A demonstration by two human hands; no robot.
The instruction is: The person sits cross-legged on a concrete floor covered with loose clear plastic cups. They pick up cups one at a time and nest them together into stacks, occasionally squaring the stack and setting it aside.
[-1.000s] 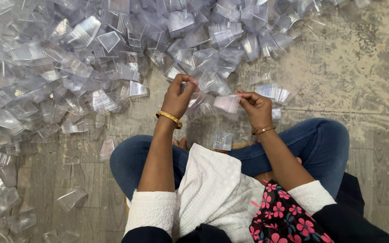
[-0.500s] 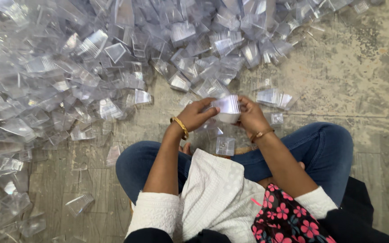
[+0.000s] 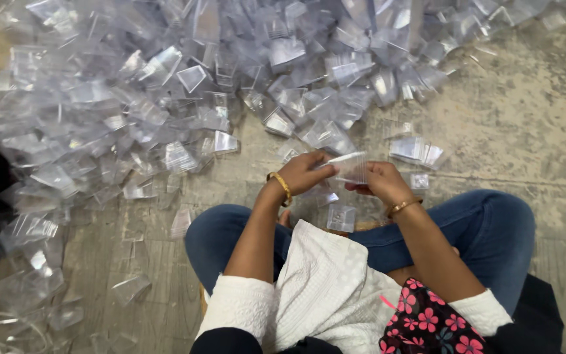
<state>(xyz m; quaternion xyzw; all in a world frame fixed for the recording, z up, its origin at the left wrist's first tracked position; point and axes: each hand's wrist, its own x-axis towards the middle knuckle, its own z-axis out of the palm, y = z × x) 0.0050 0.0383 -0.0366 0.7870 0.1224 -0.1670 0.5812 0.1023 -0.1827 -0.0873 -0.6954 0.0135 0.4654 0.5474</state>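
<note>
Head view: seated cross-legged on the concrete floor (image 3: 525, 131), in blue jeans (image 3: 486, 229). Left hand (image 3: 306, 174) and right hand (image 3: 381, 182) both pinching one small clear plastic pouch (image 3: 350, 167), held up between them, just above the knees. Gold bangle (image 3: 282, 187) on the left wrist. Big heap of clear pouches (image 3: 185, 85) spread just ahead on the floor. White cloth (image 3: 329, 288) on the lap.

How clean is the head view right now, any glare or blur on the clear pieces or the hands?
Head view: soft, even light, faint shadows; white glare speckles the pile of clear plastic pieces, blurring their edges together; the left hand, right hand and the clear piece between them are fairly sharp; the far top edge looks softer.
</note>
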